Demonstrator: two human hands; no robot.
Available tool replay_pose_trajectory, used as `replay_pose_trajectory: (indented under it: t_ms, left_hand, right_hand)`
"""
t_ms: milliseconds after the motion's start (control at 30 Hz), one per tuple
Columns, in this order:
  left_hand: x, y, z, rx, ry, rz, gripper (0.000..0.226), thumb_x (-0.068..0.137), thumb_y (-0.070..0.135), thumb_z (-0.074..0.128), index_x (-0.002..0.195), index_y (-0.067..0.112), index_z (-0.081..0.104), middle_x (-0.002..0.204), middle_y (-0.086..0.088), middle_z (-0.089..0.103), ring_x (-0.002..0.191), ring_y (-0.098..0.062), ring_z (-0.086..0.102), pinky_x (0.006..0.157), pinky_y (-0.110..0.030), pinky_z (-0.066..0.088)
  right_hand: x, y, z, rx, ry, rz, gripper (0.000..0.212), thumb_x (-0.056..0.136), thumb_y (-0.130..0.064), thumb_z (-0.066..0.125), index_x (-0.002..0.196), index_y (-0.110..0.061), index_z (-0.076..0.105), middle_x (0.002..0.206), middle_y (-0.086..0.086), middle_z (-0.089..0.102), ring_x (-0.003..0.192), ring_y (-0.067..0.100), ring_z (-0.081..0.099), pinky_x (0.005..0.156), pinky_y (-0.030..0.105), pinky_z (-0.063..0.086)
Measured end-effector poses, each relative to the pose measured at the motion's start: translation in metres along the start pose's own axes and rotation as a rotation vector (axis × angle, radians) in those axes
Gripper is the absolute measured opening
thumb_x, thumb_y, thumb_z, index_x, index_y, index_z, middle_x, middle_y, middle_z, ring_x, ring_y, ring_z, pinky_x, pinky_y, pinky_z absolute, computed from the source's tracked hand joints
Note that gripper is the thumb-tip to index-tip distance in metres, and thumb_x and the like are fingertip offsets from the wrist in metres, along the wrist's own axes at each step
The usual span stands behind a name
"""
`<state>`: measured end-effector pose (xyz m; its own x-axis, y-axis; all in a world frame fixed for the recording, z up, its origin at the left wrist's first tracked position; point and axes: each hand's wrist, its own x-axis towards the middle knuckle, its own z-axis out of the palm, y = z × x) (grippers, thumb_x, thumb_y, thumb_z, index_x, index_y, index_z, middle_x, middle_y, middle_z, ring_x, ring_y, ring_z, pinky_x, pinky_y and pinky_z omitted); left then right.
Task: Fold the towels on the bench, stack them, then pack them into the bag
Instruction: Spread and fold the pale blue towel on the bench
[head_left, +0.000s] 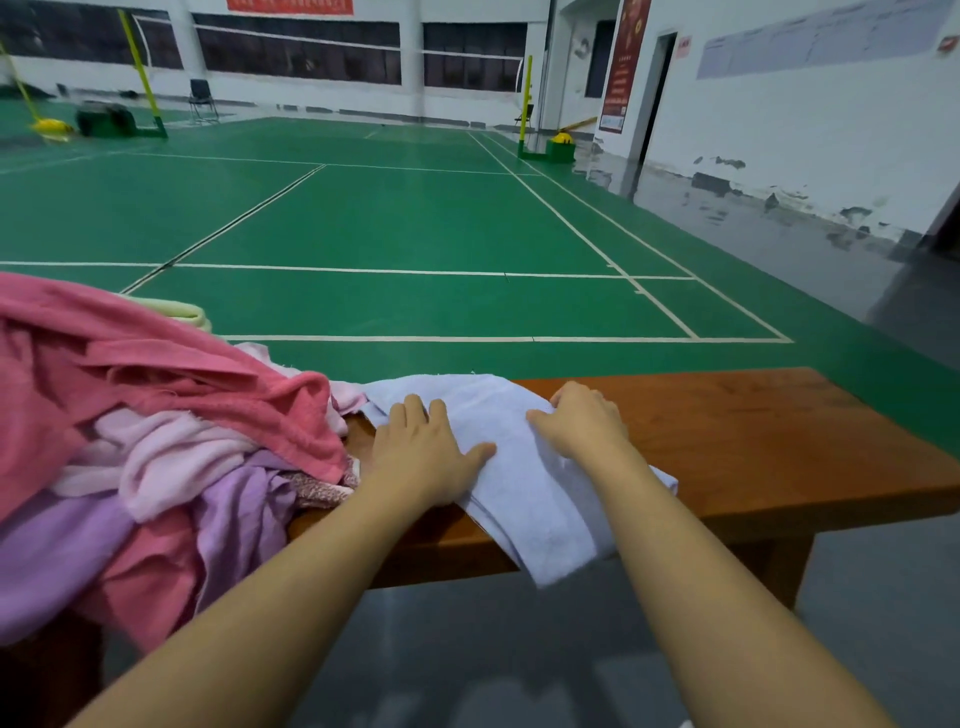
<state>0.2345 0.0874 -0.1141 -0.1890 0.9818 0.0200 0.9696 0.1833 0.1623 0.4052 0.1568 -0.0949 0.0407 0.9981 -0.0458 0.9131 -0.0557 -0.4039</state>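
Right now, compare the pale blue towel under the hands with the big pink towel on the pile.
The pale blue towel lies flat and smoothed on the bench, one end hanging over the near edge; the pink towel is crumpled on top of a heap of other towels. The blue one has the left hand and right hand on it; the pink one is untouched. The blue one shows less cloth than the pink. Both rest on the same bench.

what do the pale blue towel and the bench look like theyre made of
Pale blue towel: looks like soft terry cloth, likely cotton, with a matte, nubby surface that drapes limply over the bench edge. Bench: appears to be solid wood, orange-brown with faint grain and a smooth, slightly glossy varnish.
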Motion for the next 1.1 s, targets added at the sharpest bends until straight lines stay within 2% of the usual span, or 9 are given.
replay_pose_trajectory:
  t_ms: [233, 300, 367, 467, 600, 733, 867, 967, 1100]
  left_hand:
    - [0.024, -0.046, -0.015, -0.388, -0.199, 0.155, 0.074, 0.094, 0.046, 0.065, 0.155, 0.018, 0.034, 0.162, -0.004, 0.027, 0.147, -0.023, 0.030, 0.122, -0.035, 0.022]
    - [0.021, -0.053, -0.012, -0.496, -0.080, 0.103, 0.072, 0.091, 0.047, 0.069, 0.150, 0.017, 0.041, 0.157, -0.007, 0.031, 0.145, -0.024, 0.032, 0.120, -0.035, 0.025]
    - [0.014, -0.054, -0.009, -0.391, 0.112, -0.047, 0.075, 0.088, 0.063, 0.063, 0.139, 0.010, 0.050, 0.142, -0.015, 0.040, 0.135, -0.032, 0.036, 0.113, -0.040, 0.030]
    - [0.012, -0.052, -0.002, -0.072, 0.116, -0.143, 0.089, 0.085, 0.077, 0.052, 0.130, 0.000, 0.054, 0.133, -0.024, 0.049, 0.123, -0.037, 0.041, 0.104, -0.043, 0.033]
    - [0.017, -0.043, 0.000, -0.147, 0.075, -0.037, 0.051, 0.092, 0.060, 0.055, 0.078, 0.010, 0.057, 0.113, -0.024, 0.064, 0.103, -0.038, 0.057, 0.082, -0.039, 0.042]
    - [0.012, -0.033, -0.006, -0.454, 0.111, -0.023, 0.035, 0.095, 0.045, 0.059, 0.089, 0.012, 0.051, 0.083, -0.004, 0.059, 0.084, -0.030, 0.056, 0.066, -0.038, 0.038]
    - [0.013, -0.034, -0.013, -0.852, 0.179, -0.112, 0.035, 0.091, 0.046, 0.067, 0.107, 0.020, 0.050, 0.102, 0.002, 0.065, 0.095, -0.022, 0.062, 0.086, -0.038, 0.050]
    - [0.009, -0.034, -0.018, -1.019, 0.314, -0.142, 0.050, 0.080, 0.056, 0.073, 0.111, 0.033, 0.041, 0.097, -0.001, 0.071, 0.091, -0.022, 0.068, 0.090, -0.047, 0.054]
    - [0.001, -0.033, -0.035, -1.178, 0.440, -0.118, 0.046, 0.079, 0.053, 0.078, 0.110, 0.037, 0.048, 0.085, 0.001, 0.075, 0.079, -0.019, 0.072, 0.083, -0.050, 0.057]
  right_hand:
    - [-0.011, 0.001, 0.010, 0.006, -0.045, 0.001, 0.051, 0.084, -0.061, 0.068, 0.069, -0.016, 0.048, 0.070, 0.003, 0.054, 0.067, 0.029, 0.053, 0.050, 0.029, 0.032]
    - [-0.015, -0.001, 0.009, 0.040, -0.044, -0.010, 0.053, 0.085, -0.062, 0.066, 0.067, -0.016, 0.046, 0.067, 0.002, 0.051, 0.062, 0.027, 0.049, 0.049, 0.030, 0.030]
    - [-0.016, -0.002, 0.008, 0.131, -0.042, -0.013, 0.054, 0.089, -0.061, 0.062, 0.068, -0.013, 0.049, 0.065, 0.003, 0.052, 0.058, 0.024, 0.048, 0.050, 0.030, 0.031]
    - [-0.017, -0.003, 0.008, 0.272, -0.043, 0.006, 0.053, 0.094, -0.049, 0.062, 0.061, -0.015, 0.039, 0.056, 0.001, 0.041, 0.051, 0.022, 0.037, 0.049, 0.030, 0.026]
    - [-0.019, 0.002, 0.002, 0.412, -0.089, 0.015, 0.056, 0.090, -0.040, 0.068, 0.055, -0.019, 0.031, 0.049, -0.003, 0.031, 0.049, 0.019, 0.029, 0.051, 0.029, 0.022]
    - [-0.022, 0.013, 0.005, 0.647, -0.009, -0.065, 0.053, 0.086, -0.042, 0.074, 0.060, -0.015, 0.037, 0.061, 0.001, 0.032, 0.058, 0.019, 0.027, 0.054, 0.029, 0.020]
    - [-0.027, 0.018, 0.010, 0.971, 0.077, -0.065, 0.055, 0.081, -0.043, 0.082, 0.084, 0.009, 0.063, 0.071, 0.008, 0.060, 0.066, 0.020, 0.052, 0.059, 0.035, 0.044]
    - [-0.028, 0.012, 0.007, 1.169, 0.114, -0.069, 0.038, 0.080, -0.032, 0.085, 0.092, 0.003, 0.074, 0.114, 0.001, 0.074, 0.110, 0.018, 0.067, 0.094, 0.041, 0.055]
    - [-0.026, 0.013, 0.003, 1.320, 0.045, -0.159, 0.031, 0.081, -0.034, 0.083, 0.102, -0.012, 0.078, 0.117, 0.003, 0.073, 0.108, 0.020, 0.068, 0.093, 0.043, 0.055]
